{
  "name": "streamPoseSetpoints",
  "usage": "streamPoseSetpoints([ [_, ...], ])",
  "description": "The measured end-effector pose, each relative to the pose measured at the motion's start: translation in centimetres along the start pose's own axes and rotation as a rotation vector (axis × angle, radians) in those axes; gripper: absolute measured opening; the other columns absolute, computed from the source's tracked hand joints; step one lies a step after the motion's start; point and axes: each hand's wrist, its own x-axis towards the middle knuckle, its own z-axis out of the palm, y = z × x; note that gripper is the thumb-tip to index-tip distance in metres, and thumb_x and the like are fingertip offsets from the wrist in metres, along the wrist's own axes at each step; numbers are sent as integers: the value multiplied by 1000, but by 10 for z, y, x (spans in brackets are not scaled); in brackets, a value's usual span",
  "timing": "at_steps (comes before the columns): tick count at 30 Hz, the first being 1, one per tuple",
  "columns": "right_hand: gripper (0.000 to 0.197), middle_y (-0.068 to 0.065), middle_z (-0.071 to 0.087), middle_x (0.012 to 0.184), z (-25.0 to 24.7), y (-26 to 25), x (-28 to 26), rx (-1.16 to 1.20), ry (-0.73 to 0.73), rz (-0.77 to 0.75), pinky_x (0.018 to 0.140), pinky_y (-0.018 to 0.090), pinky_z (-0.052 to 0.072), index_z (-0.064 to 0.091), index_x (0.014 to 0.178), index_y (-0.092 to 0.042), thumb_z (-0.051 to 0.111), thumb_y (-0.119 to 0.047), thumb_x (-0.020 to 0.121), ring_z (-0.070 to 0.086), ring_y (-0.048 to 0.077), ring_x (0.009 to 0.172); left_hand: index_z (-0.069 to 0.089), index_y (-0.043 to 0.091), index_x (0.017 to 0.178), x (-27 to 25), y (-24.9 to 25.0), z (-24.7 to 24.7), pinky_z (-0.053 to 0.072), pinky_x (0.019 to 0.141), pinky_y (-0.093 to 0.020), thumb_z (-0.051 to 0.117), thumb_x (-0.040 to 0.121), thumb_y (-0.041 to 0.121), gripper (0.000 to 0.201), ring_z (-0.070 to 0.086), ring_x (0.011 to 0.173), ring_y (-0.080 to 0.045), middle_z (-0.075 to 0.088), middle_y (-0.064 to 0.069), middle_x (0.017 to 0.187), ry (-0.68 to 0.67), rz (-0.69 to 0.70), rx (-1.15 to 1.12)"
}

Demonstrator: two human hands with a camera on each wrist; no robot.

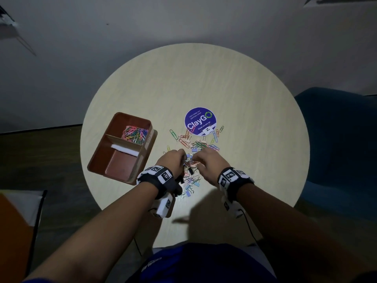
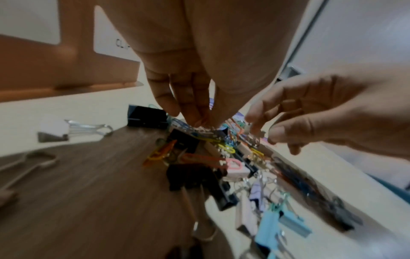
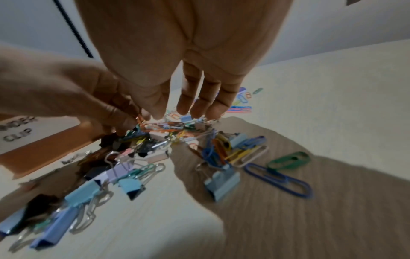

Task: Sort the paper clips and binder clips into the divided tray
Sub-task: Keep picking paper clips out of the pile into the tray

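Our left hand (image 1: 171, 158) and right hand (image 1: 206, 160) both pinch at tangled paper clips (image 3: 159, 127) in the pile (image 1: 190, 160) on the table (image 1: 244, 99).

In the head view, the backs of the left hand (image 1: 172, 160) and right hand (image 1: 206, 162) covered their own fingertips, so any grasp there could not be made out. The pile of clips (image 1: 190, 160) was too small to sort paper clips from binder clips. The near, left corner of the divided tray (image 1: 114, 156) overhung the table edge. In the left wrist view, the tray label (image 2: 113, 45) was cut off behind the hand, reading only "CL". In the right wrist view, its label (image 3: 20, 129) ran off the left edge, and the near binder clips (image 3: 55, 227) were blurred.
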Motion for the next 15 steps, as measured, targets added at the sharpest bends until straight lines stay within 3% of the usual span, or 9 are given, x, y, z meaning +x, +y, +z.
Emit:
streamPoseSetpoints([
  [4,33,2,53,122,11,-5,6,-139,-74,30,95,39,48,62,123,-21,55,-24,91,48,22,118,61,17,100,-6,-12,-4,52,74,-35,56,93,19,9,63,90,-29,68,-8,97,126,-92,-114],
  [9,29,6,54,120,11,-6,8,-172,-9,127,92,36,50,64,118,-13,53,-21,92,53,24,112,61,16,94,-8,-20,-9,45,67,-30,53,93,17,7,61,87,-28,65,-8,95,135,-71,-58],
  [15,26,6,54,119,10,-10,11,-115,-25,54,93,38,48,62,117,-16,53,-20,93,49,24,115,68,15,89,-9,-22,-9,52,80,-36,51,87,6,19,60,94,-28,62,-7,101,179,-76,-108],
])
